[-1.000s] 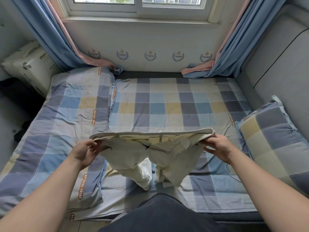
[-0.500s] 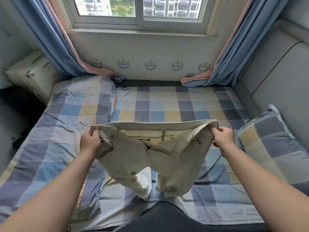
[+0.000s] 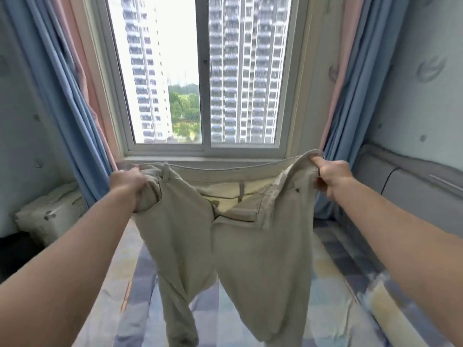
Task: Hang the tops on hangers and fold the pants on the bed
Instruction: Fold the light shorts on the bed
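Observation:
A pair of beige pants (image 3: 238, 246) hangs in the air in front of the window, waistband stretched wide and open toward me. My left hand (image 3: 127, 186) grips the left end of the waistband. At the right end, my right hand (image 3: 330, 176) pinches the waistband with curled fingers. Both legs dangle down over the checked bed (image 3: 333, 284); their lower ends run out of the bottom of the view. No tops or hangers are in view.
A window (image 3: 203, 76) fills the middle, with blue and pink curtains (image 3: 67, 101) at both sides. A white box (image 3: 50, 214) stands at the left of the bed. A grey padded wall panel (image 3: 413, 186) lines the right side.
Both hands have lifted the pants from low over the bed up to window height, and the view has tilted up. The legs now hang free instead of lying bunched on the bed.

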